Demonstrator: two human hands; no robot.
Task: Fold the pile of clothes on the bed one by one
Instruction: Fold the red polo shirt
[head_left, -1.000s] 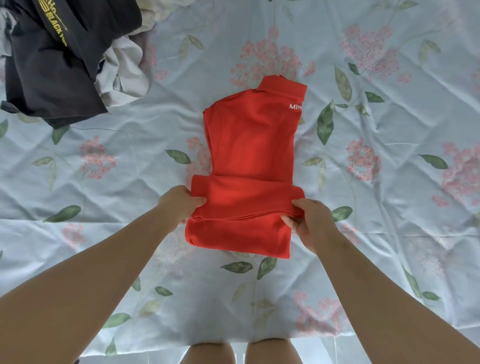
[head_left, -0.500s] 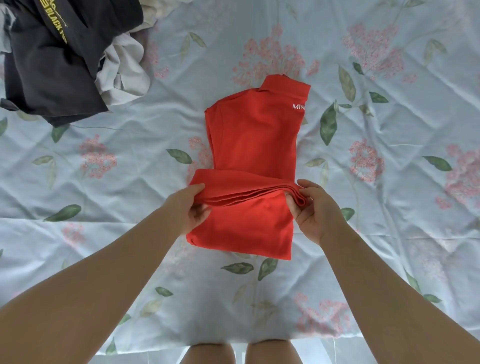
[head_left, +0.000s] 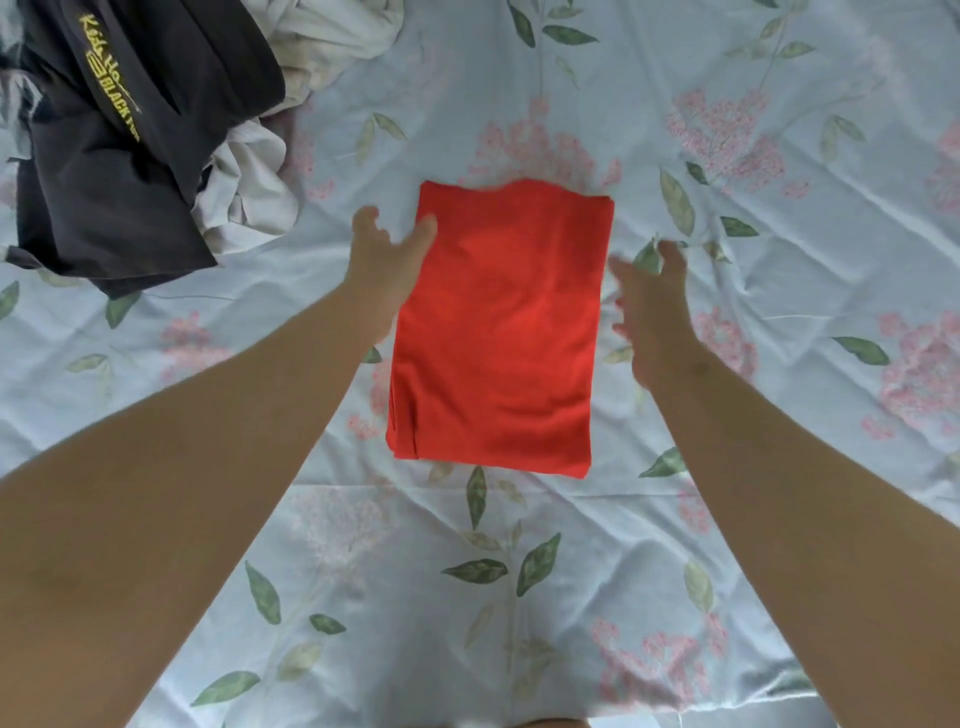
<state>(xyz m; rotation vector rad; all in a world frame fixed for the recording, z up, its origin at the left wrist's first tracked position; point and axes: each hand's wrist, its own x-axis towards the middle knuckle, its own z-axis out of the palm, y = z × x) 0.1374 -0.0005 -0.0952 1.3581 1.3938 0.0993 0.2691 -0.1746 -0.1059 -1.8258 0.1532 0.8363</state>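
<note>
A red shirt (head_left: 498, 332) lies folded into a flat rectangle in the middle of the bed. My left hand (head_left: 382, 260) is at its upper left corner, fingers spread, the thumb touching the red edge. My right hand (head_left: 652, 306) hovers just off the shirt's right edge with loose fingers, blurred, holding nothing. The pile of unfolded clothes sits at the far left: a dark garment with yellow lettering (head_left: 119, 145) on top of crumpled white fabric (head_left: 249, 197).
The bed is covered by a pale blue sheet (head_left: 753, 441) printed with pink flowers and green leaves, wrinkled in places. Its near edge runs along the bottom of the view, with my knees just beyond it.
Both hands carried the shirt's lower half up over the collar end and let go. The shirt now lies as a shorter flat rectangle, and both hands have opened beside it.
</note>
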